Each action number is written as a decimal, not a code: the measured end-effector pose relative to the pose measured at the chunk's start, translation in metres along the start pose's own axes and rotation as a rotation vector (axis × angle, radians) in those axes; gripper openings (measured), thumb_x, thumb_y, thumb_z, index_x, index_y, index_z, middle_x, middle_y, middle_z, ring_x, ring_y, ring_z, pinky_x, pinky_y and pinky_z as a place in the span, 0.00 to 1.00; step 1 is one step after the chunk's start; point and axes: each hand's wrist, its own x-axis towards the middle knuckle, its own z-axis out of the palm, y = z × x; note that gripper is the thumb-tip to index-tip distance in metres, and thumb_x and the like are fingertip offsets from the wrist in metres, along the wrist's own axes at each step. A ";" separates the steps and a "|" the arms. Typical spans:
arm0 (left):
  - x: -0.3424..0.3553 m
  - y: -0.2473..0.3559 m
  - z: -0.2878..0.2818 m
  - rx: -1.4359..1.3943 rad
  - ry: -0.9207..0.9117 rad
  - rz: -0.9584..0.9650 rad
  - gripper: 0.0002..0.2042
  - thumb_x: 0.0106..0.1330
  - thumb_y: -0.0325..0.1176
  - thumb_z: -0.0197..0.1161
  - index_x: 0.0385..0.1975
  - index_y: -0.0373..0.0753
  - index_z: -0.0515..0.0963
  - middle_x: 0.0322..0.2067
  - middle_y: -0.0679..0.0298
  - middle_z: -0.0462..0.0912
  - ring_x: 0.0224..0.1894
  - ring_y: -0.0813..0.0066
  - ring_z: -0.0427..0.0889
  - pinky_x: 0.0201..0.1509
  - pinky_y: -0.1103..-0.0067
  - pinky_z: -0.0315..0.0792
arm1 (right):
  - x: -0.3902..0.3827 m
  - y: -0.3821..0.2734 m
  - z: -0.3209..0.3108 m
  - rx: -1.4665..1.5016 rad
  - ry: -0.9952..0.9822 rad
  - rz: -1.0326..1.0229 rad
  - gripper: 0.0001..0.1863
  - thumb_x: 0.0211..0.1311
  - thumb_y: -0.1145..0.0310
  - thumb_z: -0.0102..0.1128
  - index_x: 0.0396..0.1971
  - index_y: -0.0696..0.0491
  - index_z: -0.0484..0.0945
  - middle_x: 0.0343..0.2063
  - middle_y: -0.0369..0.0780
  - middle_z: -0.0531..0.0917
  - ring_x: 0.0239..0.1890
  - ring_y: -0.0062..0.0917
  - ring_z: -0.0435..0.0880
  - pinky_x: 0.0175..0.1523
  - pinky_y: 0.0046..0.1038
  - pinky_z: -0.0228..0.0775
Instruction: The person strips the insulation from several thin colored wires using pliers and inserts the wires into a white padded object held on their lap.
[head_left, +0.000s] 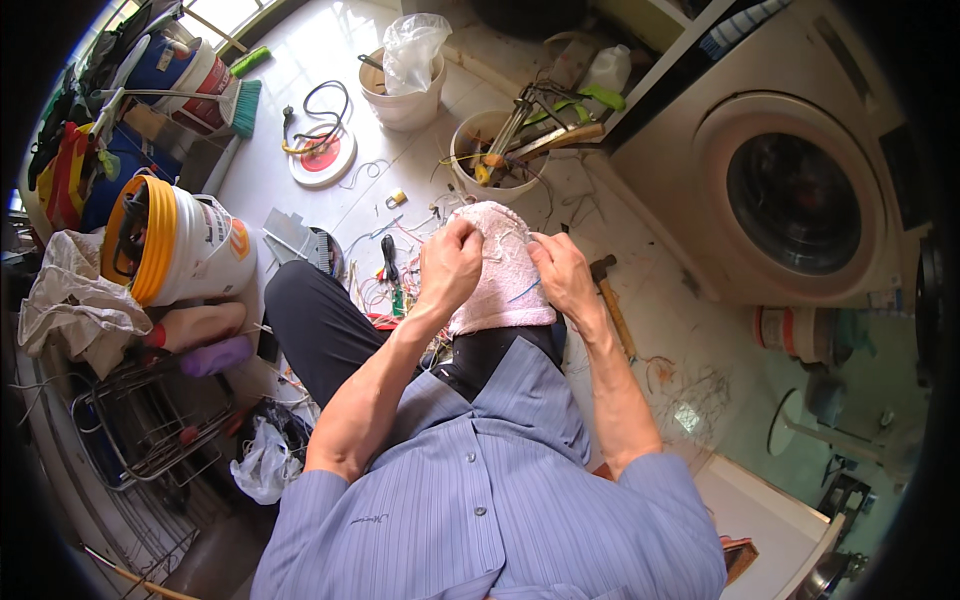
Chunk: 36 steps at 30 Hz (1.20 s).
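A pink towel point(495, 300) lies draped over my right knee. Above it my left hand point(452, 262) is closed, thumb against the curled fingers; what it pinches is too small to make out. Across from it, at the towel's right edge, my right hand point(563, 270) is also closed in a pinch, and its fingertips hide whatever is in them. Thin pale strands point(493, 243) show on the towel between the hands. A short blue wire point(524, 291) rests on the towel near my right hand.
A hammer point(614, 310) lies right of my knee. Loose wires and a black coiled cable point(389, 258) litter the floor on the left. Ahead stand a tool bucket point(475, 140) and a white bucket point(405, 100). A washing machine point(690, 200) is at right, an orange-rimmed bucket point(215, 245) at left.
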 end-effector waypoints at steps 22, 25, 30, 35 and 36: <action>-0.011 -0.018 0.019 0.366 -0.201 0.127 0.11 0.64 0.34 0.55 0.30 0.32 0.79 0.26 0.40 0.81 0.32 0.39 0.82 0.39 0.54 0.75 | 0.016 -0.009 0.004 0.088 -0.001 -0.029 0.13 0.60 0.66 0.65 0.42 0.56 0.84 0.37 0.46 0.84 0.38 0.38 0.85 0.44 0.32 0.76; -0.011 -0.017 0.020 0.374 -0.190 0.054 0.11 0.63 0.34 0.56 0.30 0.32 0.80 0.27 0.40 0.81 0.34 0.39 0.82 0.42 0.54 0.75 | 0.022 -0.004 0.011 0.031 -0.064 -0.109 0.12 0.58 0.65 0.66 0.41 0.52 0.86 0.35 0.44 0.84 0.37 0.37 0.85 0.44 0.32 0.77; -0.008 -0.017 0.015 0.308 -0.207 -0.021 0.13 0.63 0.35 0.56 0.31 0.31 0.82 0.29 0.40 0.82 0.36 0.39 0.83 0.44 0.55 0.76 | 0.019 -0.004 0.010 -0.041 -0.116 -0.207 0.12 0.58 0.65 0.67 0.42 0.49 0.86 0.35 0.41 0.82 0.36 0.34 0.85 0.41 0.32 0.78; -0.010 -0.022 0.017 0.302 -0.197 -0.042 0.13 0.63 0.34 0.55 0.31 0.31 0.82 0.29 0.40 0.82 0.36 0.40 0.83 0.44 0.57 0.76 | 0.020 -0.009 0.009 -0.059 -0.174 -0.271 0.13 0.57 0.66 0.68 0.42 0.50 0.86 0.36 0.41 0.82 0.35 0.33 0.84 0.42 0.30 0.78; -0.010 -0.022 0.017 0.287 -0.191 -0.046 0.12 0.63 0.34 0.55 0.31 0.31 0.82 0.29 0.40 0.82 0.36 0.41 0.83 0.44 0.57 0.76 | 0.020 -0.009 0.010 -0.069 -0.174 -0.267 0.13 0.58 0.65 0.68 0.42 0.50 0.86 0.36 0.40 0.82 0.35 0.33 0.84 0.42 0.30 0.78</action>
